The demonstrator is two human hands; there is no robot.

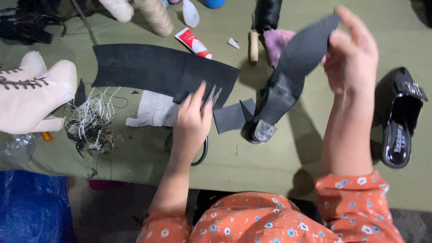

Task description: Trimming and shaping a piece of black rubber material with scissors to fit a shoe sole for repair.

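On the olive-green table (279, 166), we see the left hand (191, 123) closed around scissors (209, 101); the right hand (351, 49) pinches a black heeled shoe (288, 76) by its toe, sole up.

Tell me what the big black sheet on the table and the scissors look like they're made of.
Black sheet: probably rubber or leather soling, matte, flat, with cleanly cut edges. Scissors under the left hand: metal blades, grey and shiny; the dark handle loops could be coated metal or plastic.
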